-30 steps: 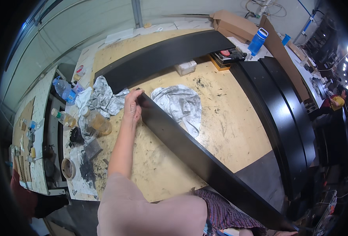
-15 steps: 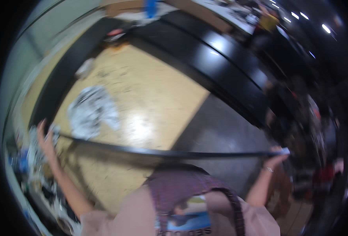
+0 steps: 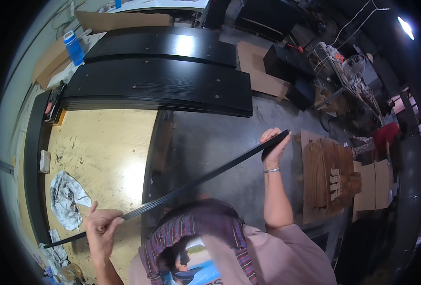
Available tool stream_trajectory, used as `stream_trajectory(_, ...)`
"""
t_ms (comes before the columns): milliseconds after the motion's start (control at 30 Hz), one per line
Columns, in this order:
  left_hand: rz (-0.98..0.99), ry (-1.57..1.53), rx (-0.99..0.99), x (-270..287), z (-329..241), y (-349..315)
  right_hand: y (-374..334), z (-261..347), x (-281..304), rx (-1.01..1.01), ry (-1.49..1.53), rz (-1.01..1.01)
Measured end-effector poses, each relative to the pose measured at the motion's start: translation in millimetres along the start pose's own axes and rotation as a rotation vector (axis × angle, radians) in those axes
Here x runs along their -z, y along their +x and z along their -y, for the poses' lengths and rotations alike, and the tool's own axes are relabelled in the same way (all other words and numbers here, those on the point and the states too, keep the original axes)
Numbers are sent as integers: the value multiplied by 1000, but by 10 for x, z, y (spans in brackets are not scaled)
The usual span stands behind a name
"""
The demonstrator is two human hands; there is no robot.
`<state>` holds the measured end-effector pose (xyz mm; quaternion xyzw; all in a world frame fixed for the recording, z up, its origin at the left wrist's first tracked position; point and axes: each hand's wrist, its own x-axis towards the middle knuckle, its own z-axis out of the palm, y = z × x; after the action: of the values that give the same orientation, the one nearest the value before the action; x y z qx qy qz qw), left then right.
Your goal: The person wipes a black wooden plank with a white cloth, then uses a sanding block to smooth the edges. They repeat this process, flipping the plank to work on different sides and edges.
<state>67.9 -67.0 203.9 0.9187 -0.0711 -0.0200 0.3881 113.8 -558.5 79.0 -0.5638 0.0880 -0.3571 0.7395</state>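
Observation:
A long thin black board (image 3: 196,184), seen nearly edge-on, slants across in front of my body. My right hand (image 3: 273,151) grips it close to its raised far-right end. Lower on the left, my left hand (image 3: 102,228) is closed around it, with a length of board passing beyond toward the table's left edge. A crumpled, stained white cloth (image 3: 67,200) lies on the yellowish worktable (image 3: 103,152) just beyond my left hand. Stacked black boards (image 3: 163,85) with small round holes rest at the table's far side.
Another black board (image 3: 32,166) runs along the left table edge, beside a small white block (image 3: 44,161). A blue bottle (image 3: 73,48) stands at the back left. Flattened cardboard (image 3: 317,173) is stacked on the right floor, and black boxes (image 3: 286,64) stand farther back. A person in red (image 3: 385,137) is far right.
The board has swung from nearly level to slanted, its right end rising away from me. My left hand has shifted inward along it. The view has turned to the right.

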Motion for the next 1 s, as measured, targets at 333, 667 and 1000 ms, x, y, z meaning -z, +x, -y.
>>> stream_trajectory(333,229,12,-229,-968,-1207,645,-59,28,90,59,-196,52)
stream_trajectory(667,594,-163,-55,-1721,-2104,1206,-122,165,164,116,-217,83)
stream_trajectory(1000,147,362,-561,-1426,-1593,847,-168,274,181,41,-359,-28)
